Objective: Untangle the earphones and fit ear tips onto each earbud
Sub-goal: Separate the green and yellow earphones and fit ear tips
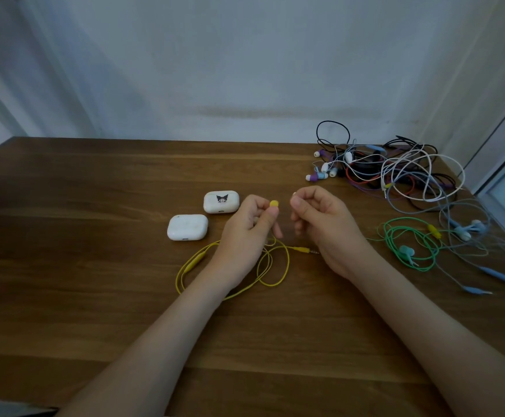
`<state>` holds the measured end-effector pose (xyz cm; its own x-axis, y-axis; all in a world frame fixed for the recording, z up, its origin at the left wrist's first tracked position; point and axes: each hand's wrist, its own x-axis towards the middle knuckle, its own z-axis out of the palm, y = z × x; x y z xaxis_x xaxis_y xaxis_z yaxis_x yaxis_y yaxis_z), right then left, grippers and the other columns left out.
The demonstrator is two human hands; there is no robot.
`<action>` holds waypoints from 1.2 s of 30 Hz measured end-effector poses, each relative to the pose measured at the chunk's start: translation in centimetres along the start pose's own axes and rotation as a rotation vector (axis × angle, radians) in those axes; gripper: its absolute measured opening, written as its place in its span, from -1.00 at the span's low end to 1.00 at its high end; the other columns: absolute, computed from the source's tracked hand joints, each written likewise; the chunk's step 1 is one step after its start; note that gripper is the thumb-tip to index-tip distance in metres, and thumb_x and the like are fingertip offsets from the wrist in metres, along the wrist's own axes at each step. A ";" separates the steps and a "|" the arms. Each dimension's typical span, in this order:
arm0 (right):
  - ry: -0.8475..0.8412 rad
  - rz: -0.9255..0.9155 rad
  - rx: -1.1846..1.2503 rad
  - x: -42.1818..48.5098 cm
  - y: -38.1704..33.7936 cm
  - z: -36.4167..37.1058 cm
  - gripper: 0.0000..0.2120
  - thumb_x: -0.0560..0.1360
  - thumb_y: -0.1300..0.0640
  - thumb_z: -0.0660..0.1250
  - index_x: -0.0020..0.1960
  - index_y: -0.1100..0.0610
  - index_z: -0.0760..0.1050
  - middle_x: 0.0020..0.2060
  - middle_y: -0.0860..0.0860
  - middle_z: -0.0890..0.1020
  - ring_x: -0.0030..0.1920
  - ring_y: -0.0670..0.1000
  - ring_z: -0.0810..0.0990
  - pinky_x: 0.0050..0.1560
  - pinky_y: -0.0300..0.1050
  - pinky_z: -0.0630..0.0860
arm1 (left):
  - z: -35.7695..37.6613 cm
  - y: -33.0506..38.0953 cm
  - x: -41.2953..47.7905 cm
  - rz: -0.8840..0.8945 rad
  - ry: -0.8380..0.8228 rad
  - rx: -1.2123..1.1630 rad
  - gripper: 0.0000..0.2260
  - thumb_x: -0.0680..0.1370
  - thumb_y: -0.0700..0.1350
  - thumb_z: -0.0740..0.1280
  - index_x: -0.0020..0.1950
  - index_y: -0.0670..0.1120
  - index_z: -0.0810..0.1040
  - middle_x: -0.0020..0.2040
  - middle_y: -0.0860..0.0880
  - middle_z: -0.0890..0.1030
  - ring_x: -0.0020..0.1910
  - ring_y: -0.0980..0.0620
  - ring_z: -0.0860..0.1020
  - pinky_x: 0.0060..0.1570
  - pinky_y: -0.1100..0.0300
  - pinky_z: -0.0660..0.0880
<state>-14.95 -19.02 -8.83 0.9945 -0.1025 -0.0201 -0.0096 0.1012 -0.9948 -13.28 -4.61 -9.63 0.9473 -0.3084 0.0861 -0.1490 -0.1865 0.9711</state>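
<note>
My left hand (pixel 249 228) pinches a yellow earbud (pixel 274 203) between thumb and fingers, raised above the table. Its yellow cable (pixel 275 266) hangs down and lies in loose loops on the wooden table (pixel 95 266), with the inline remote (pixel 194 261) at the left and the jack plug (pixel 305 250) at the right. My right hand (pixel 317 219) is close beside the earbud with its fingers curled, and a small pale thing shows at its fingertips (pixel 294 194); I cannot tell what it is.
Two white earbud cases (pixel 187 227) (pixel 221 201) lie left of my hands, one with a cartoon face. A tangled pile of earphones (pixel 389 170) sits at the back right. Green earphones (pixel 407 248) and light blue earphones (pixel 468 233) lie at the right.
</note>
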 end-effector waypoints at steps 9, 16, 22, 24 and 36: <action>-0.102 0.097 0.117 0.1 0.0 -0.1 -0.85 0.59 0.30 0.16 -0.01 0.22 0.51 -0.25 0.06 0.56 -0.24 -0.06 0.54 -0.16 -0.19 0.54 | 0.3 0.3 -0.2 -0.056 -0.058 -0.063 -0.86 0.67 -0.10 0.12 -0.02 -0.01 0.44 -0.38 0.05 0.56 -0.44 0.21 0.41 -0.40 0.35 0.36; -0.101 0.166 0.188 0.3 0.1 -0.3 -0.90 0.56 0.35 0.20 -0.06 0.23 0.47 -0.30 0.08 0.61 -0.29 -0.05 0.60 -0.20 -0.22 0.60 | 0.3 0.3 -0.1 -0.080 -0.042 -0.106 -0.84 0.67 -0.11 0.12 -0.03 -0.03 0.48 -0.42 0.07 0.53 -0.46 0.23 0.41 -0.42 0.39 0.36; -0.139 0.165 0.043 0.1 0.0 -0.4 -0.85 0.58 0.27 0.19 -0.11 0.16 0.50 -0.31 -0.01 0.52 -0.30 -0.09 0.48 -0.26 -0.24 0.48 | 0.3 0.2 0.0 -0.115 -0.034 -0.166 -0.82 0.66 -0.09 0.14 -0.02 -0.03 0.52 -0.43 0.09 0.54 -0.50 0.21 0.39 -0.45 0.32 0.31; -0.141 0.162 0.005 0.0 0.0 -0.5 -0.84 0.58 0.27 0.19 -0.11 0.15 0.51 -0.31 -0.02 0.50 -0.32 -0.10 0.44 -0.30 -0.24 0.43 | 0.3 0.1 0.1 -0.126 -0.036 -0.186 -0.82 0.66 -0.08 0.14 -0.01 -0.04 0.52 -0.42 0.09 0.54 -0.51 0.20 0.37 -0.47 0.31 0.30; -0.242 0.109 0.077 0.1 0.7 -0.5 -0.80 0.60 0.26 0.13 -0.13 0.20 0.48 -0.30 0.06 0.47 -0.30 -0.07 0.40 -0.29 -0.24 0.37 | 0.2 0.2 -0.3 -0.025 -0.023 -0.074 -0.85 0.65 -0.08 0.16 -0.06 -0.02 0.47 -0.32 0.10 0.60 -0.41 0.21 0.45 -0.31 0.26 0.38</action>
<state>-14.94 -19.45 -9.60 0.9840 0.1520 -0.0933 -0.1196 0.1741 -0.9774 -13.64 -4.75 -9.53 0.9437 -0.3257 0.0579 -0.1036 -0.1247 0.9868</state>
